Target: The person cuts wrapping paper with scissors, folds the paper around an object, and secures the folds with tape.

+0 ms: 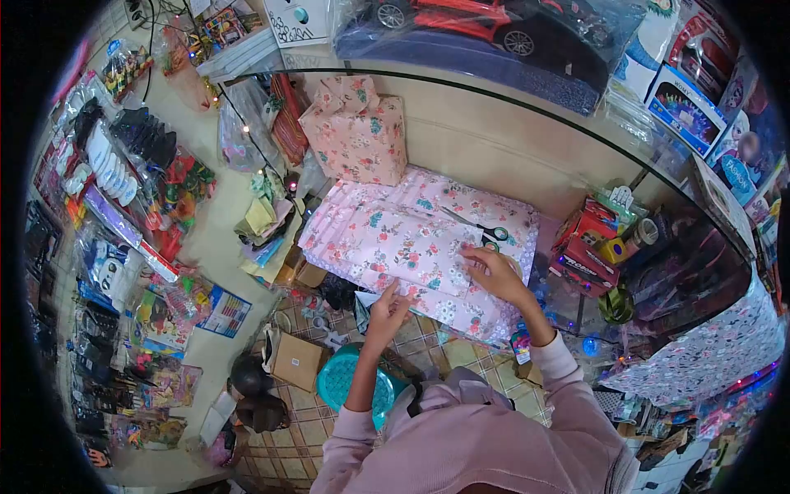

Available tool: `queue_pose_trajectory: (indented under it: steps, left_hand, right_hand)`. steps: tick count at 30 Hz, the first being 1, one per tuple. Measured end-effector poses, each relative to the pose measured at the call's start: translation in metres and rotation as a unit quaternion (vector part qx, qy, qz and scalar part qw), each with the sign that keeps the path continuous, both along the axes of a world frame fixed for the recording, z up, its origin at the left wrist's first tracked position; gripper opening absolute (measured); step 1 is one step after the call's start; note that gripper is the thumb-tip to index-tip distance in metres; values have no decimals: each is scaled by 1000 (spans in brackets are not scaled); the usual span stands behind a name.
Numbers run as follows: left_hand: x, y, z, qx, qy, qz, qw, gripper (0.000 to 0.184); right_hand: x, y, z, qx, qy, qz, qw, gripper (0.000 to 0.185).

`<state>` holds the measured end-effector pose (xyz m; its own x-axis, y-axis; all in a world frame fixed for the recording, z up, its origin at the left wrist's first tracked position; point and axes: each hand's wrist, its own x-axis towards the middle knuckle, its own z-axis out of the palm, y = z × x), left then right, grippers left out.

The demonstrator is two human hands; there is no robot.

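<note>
Pink floral wrapping paper [403, 243] lies folded in layers on the glass counter in front of me. My left hand [385, 317] is at its front edge, thumb and fingertips closed on the paper. Farther right, my right hand [498, 276] rests on the paper with its fingers stretched out and apart. Just beyond those fingers, scissors [494, 234] with dark green handles lie on the paper, blades pointing left. Whether anything lies beneath the folded paper is hidden.
A parcel wrapped in floral paper [366, 136] stands at the back left. A glass edge [527, 97] curves behind, under a boxed toy car [461, 20]. Red boxes [586, 247] and tape rolls stand right. Below are a teal basket [336, 379] and a cardboard box [298, 361].
</note>
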<state>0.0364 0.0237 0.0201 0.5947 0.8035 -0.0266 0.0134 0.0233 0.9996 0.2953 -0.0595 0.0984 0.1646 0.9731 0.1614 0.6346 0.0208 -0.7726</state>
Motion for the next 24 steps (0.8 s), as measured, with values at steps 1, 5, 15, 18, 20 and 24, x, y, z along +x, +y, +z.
queue_pose_trajectory:
  steps: [1,5,15,18,20,24]
  left_hand:
    - [1,-2,1,19,-9,6,1000,60]
    - [10,-17,13,30,9,1,1000,50]
    - [4,-80,5,39,42,17,998,33]
    - [-3,-115,-13,3,34,59,998,30]
    - [-8,-140,-24,-42,1,96,995,27]
    - [-28,-169,-32,-45,-2,110,993,28]
  right_hand:
    - [1,1,-4,1,7,13,1000,34]
    - [0,0,-21,33,-17,62,997,34]
    - [-33,-27,-6,53,46,146,987,30]
    - [-58,-45,3,19,71,206,976,29]
    - [-73,-54,-3,-14,98,251,963,30]
    - [-97,-63,-32,-12,52,271,961,29]
